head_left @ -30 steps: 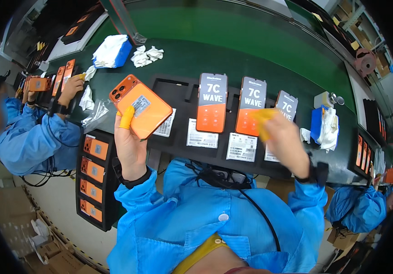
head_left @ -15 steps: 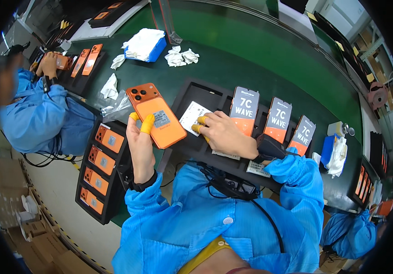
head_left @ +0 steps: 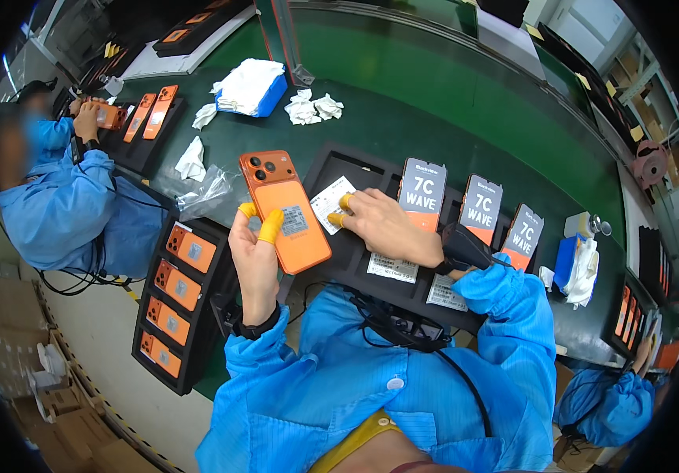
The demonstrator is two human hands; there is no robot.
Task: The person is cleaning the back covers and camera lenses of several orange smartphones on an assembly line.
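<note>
My left hand [head_left: 254,256] grips an orange phone [head_left: 291,229] by its lower left side, thumb on its back. The phone's camera end points away from me, and a grey label sticks to its back. Yellow finger cots cover the fingertips of both hands. Just right of the phone, my right hand [head_left: 391,225] pinches a white printed card [head_left: 326,202] at its right edge, over the left part of a black compartment tray [head_left: 345,254]. Three phones with grey-and-orange front films, a left one [head_left: 422,189], a middle one [head_left: 481,203] and a right one [head_left: 522,236], lie in the tray.
White printed cards [head_left: 392,268] lie along the tray's near side. At left, another black tray [head_left: 188,378] holds several orange phones. Wipes in a blue box [head_left: 251,87], crumpled wipes [head_left: 303,108] and a clear bag [head_left: 205,193] are on the green table. A co-worker [head_left: 63,197] sits at left.
My left hand and the orange phone have moved right and slightly nearer to me, and the phone has turned more upright. The white card has shifted slightly left under my right fingers.
</note>
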